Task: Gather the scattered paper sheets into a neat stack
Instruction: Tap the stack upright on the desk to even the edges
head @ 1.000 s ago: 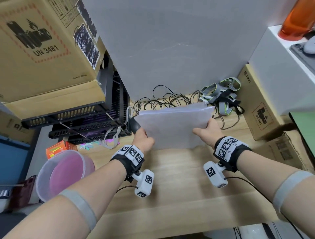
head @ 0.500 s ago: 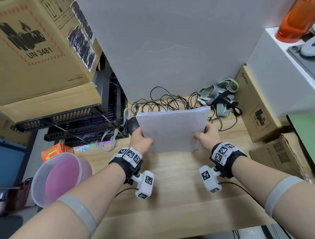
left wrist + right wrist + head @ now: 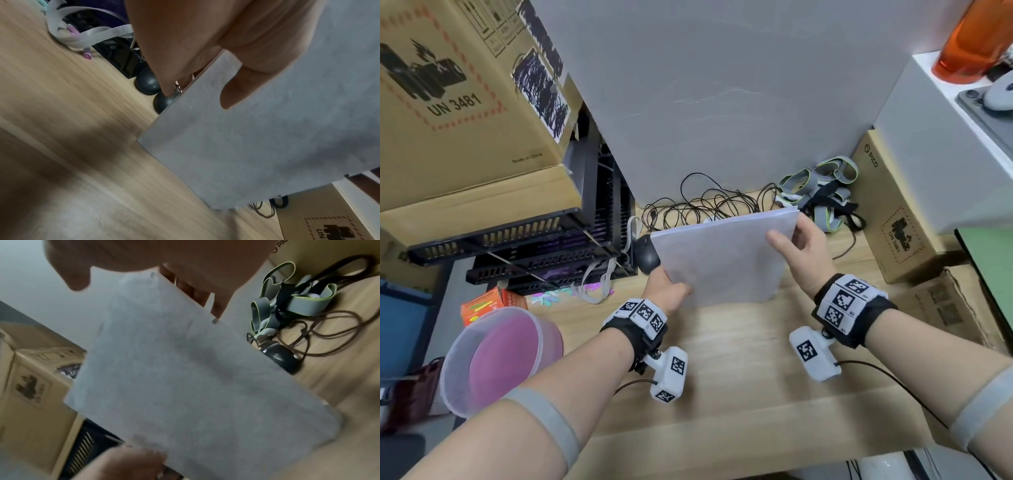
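The stack of paper sheets (image 3: 719, 260) stands on its lower long edge on the wooden desk (image 3: 722, 370), tilted away from the person. The left hand (image 3: 666, 291) pinches its lower left side edge, thumb in front; the right hand (image 3: 803, 253) pinches the upper right corner. Both hands flank it, about equally near, for squaring.

"UN 3481" and "Made in China" on left cardboard box (image 3: 458, 102) ("PICO" on right box (image 3: 893, 219))
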A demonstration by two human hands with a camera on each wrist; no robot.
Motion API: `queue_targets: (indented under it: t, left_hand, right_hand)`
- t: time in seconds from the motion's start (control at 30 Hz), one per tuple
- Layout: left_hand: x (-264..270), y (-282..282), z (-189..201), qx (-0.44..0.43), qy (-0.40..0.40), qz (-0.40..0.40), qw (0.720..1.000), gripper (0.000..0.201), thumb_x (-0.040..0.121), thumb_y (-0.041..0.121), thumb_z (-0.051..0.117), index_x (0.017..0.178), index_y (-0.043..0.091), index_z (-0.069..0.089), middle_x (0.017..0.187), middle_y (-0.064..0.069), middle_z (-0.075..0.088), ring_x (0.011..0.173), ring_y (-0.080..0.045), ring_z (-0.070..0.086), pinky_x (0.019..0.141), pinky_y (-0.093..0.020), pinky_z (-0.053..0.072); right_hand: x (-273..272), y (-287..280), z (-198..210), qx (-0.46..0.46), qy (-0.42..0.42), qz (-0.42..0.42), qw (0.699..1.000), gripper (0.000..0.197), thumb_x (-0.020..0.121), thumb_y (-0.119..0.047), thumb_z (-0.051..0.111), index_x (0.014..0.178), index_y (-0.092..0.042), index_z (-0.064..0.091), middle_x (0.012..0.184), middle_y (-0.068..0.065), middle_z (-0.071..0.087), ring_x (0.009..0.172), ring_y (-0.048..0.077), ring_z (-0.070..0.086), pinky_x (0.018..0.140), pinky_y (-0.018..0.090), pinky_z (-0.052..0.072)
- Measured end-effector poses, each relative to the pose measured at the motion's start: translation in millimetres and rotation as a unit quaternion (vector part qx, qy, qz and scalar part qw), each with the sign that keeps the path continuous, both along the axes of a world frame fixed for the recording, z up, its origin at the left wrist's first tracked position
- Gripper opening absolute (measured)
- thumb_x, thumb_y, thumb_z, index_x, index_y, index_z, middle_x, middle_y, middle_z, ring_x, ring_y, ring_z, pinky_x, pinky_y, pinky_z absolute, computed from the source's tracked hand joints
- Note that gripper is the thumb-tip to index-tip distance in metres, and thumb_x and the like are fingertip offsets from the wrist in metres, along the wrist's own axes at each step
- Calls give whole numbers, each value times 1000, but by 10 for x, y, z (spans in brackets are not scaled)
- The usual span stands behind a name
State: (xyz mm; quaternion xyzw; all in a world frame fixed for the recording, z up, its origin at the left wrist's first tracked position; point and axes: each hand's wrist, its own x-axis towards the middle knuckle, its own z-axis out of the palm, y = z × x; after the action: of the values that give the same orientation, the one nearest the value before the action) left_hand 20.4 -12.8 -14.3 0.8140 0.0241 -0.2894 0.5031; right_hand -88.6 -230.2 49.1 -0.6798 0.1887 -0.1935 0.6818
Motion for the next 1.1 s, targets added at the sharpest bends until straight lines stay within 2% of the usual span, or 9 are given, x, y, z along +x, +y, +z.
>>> queue_targets:
  t: [0.1, 0.23, 0.4, 0.57, 0.67, 0.77, 0.87, 0.97, 1.1]
  left_hand:
    - [-21, -3, 33, 0, -1, -5, 1000, 55, 59, 2, 68, 115, 2, 71, 108, -14, 77, 103, -32, 73, 99, -51, 57]
    - [-41, -2, 32, 14, -5, -14, 1000, 49, 62, 1, 69, 110, 2, 72, 103, -14, 78, 98, -34, 74, 94, -55, 58]
    - [-57, -23, 47, 14, -21, -19, 999, 36, 76, -11, 66, 112, -4, 69, 105, -16, 73, 101, -29, 66, 97, -42, 53]
    - [-43, -28, 24, 3, -11, 3, 1000, 33, 87, 3, 67, 120, 2, 70, 116, -13, 74, 108, -27, 67, 102, -39, 51]
    - [-35, -69, 25, -2, -7, 14, 1000, 32, 86, 15, 68, 118, 10, 71, 118, -9, 75, 112, -28, 69, 107, -44, 51]
    - [-20, -127, 45, -12, -11, 11, 1000, 35, 75, 23, 65, 110, 21, 69, 116, -7, 75, 112, -26, 69, 107, -44, 51]
    - [30, -206, 3, 14, -2, -19, 1000, 40, 81, 13, 67, 121, 13, 69, 124, -11, 72, 117, -28, 66, 110, -45, 49]
    - [0, -337, -28, 76, 26, -95, 992, 42, 83, 10, 67, 125, 4, 68, 126, -13, 71, 117, -30, 66, 106, -42, 51]
    - [-220, -515, -131, 156, 98, -244, 952, 19, 90, 8, 59, 106, 11, 68, 90, -2, 72, 80, -21, 67, 65, -25, 51]
  right_hand:
    - [101, 14, 92, 35, 9, -58, 998, 39, 75, -49, 65, 59, -20, 45, 54, -14, 40, 49, -2, 38, 49, 10, 31]
    - [202, 12, 50, 69, 60, -117, 989, 53, 88, -37, 65, 53, -23, 27, 48, -12, 24, 44, 5, 26, 40, 16, 23]
    - [185, 25, 7, 60, 86, -104, 989, 54, 85, -44, 60, 65, 6, 58, 63, 7, 53, 58, 11, 48, 61, 23, 39]
    - [92, -8, -30, 83, 94, -66, 990, 98, 64, -82, 54, 81, 14, 57, 78, 11, 58, 74, 19, 52, 71, 34, 39]
    - [4, -64, -105, 127, 100, -36, 986, 54, 66, -68, 53, 80, -20, 74, 81, -10, 73, 75, 6, 66, 76, 29, 50]
    - [-84, -70, -152, 57, 106, 23, 993, 16, 82, -36, 69, 89, -21, 68, 90, -5, 72, 73, -5, 67, 65, 11, 51]
    - [-162, -147, -394, -68, 197, 68, 976, 25, 85, -3, 65, 108, -12, 62, 102, 2, 69, 82, 2, 65, 69, 10, 51]
    - [-276, -243, -636, -139, 289, 72, 944, 32, 81, -10, 57, 113, -12, 62, 105, 4, 71, 94, 19, 66, 86, 31, 53]
    - [-509, -392, -814, -168, 419, 68, 890, 33, 84, -11, 55, 116, -12, 63, 106, 7, 69, 96, 28, 62, 84, 32, 48]
